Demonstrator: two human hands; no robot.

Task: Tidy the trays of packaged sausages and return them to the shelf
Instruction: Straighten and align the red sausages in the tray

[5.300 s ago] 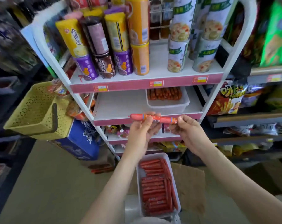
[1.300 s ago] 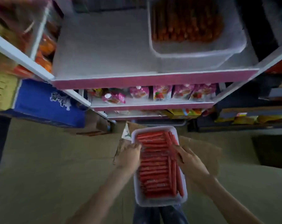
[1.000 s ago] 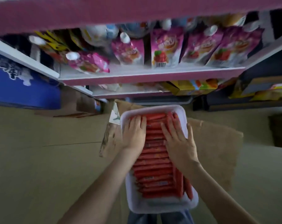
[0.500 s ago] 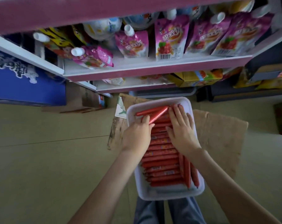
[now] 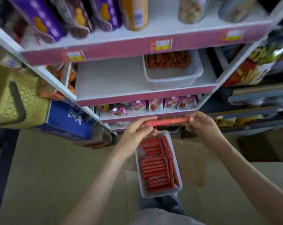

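Both hands hold one red packaged sausage (image 5: 167,122) level at frame center: left hand (image 5: 137,133) with fingers curled round its left end, right hand (image 5: 200,125) pinching its right end. Just below, a white tray (image 5: 178,190) packed with sausages sits over the person's lap. A second tray (image 5: 173,77) of sausages stands on the middle shelf (image 5: 108,78), upper center-right; the shelf's left part is bare.
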